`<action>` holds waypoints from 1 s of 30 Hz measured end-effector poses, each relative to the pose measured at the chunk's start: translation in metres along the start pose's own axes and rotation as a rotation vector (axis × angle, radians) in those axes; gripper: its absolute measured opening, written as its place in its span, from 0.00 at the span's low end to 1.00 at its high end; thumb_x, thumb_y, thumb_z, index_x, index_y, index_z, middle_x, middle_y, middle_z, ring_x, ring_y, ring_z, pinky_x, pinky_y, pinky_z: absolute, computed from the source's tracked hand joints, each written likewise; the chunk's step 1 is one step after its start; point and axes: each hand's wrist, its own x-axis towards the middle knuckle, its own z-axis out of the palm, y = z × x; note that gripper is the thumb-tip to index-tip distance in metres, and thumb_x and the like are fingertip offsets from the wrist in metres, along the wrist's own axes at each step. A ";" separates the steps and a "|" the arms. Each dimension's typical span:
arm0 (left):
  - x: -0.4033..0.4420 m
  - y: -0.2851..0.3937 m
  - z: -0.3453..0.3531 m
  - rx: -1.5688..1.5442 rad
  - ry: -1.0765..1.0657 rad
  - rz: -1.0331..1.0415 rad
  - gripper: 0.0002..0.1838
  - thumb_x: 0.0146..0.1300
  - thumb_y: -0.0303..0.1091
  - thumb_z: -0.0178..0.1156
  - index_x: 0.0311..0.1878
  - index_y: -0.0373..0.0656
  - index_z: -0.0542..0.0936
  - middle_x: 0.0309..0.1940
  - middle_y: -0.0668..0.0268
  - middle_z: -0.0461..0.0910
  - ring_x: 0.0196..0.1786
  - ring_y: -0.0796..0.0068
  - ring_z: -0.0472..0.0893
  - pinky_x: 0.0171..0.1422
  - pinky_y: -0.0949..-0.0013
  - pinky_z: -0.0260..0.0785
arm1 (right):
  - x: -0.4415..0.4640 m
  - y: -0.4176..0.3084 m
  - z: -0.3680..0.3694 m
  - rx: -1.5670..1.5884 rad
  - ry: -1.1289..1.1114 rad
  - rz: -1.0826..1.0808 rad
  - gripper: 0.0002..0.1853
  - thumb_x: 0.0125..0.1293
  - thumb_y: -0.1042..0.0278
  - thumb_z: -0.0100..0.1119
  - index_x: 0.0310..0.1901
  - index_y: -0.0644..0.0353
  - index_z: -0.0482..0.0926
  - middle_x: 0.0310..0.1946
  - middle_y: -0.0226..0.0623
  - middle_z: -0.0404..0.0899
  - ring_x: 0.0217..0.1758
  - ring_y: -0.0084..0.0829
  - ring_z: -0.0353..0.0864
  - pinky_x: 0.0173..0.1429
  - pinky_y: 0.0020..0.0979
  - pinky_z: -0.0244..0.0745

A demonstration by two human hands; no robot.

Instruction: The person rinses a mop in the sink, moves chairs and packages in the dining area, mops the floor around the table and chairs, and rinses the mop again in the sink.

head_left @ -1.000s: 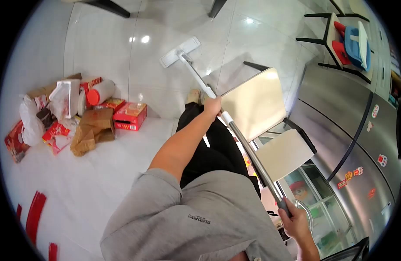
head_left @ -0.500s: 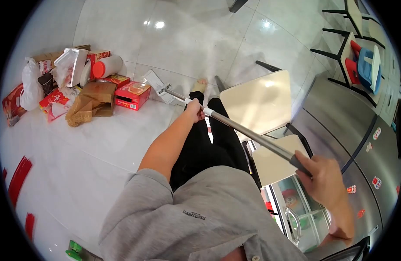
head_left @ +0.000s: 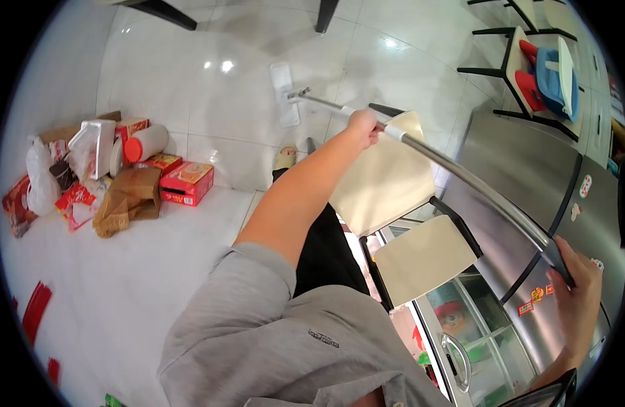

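A flat mop with a silver pole (head_left: 462, 175) runs slantwise across the head view. Its white rectangular head (head_left: 282, 78) lies on the glossy tiled floor. My left hand (head_left: 362, 127) is wrapped round the lower part of the pole, close to a white collar. Farther back, my right hand (head_left: 576, 278) grips the grey handle end, beside the steel fridge. Under the pole stands a cream-seated chair (head_left: 384, 180), just below my left hand.
Boxes, bags and a red-lidded jar (head_left: 147, 142) are piled along the left wall. A second cream chair (head_left: 428, 258) and a glass-fronted cabinet (head_left: 485, 339) stand near my legs. The fridge (head_left: 523, 180) is at right; dark furniture legs (head_left: 326, 15) show at the top.
The mop head has moved forward and to the right, away from the boxes. Both hands have shifted rightward with the pole, still gripping it; the camera view has turned slightly.
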 end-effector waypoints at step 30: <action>-0.037 -0.054 0.003 -0.005 0.110 -0.213 0.16 0.70 0.43 0.46 0.28 0.45 0.63 0.19 0.69 0.60 0.14 0.79 0.53 0.16 0.75 0.46 | -0.069 0.051 0.000 0.027 0.257 -0.170 0.22 0.38 0.69 0.71 0.40 0.65 0.81 0.22 0.38 0.70 0.23 0.39 0.71 0.26 0.37 0.61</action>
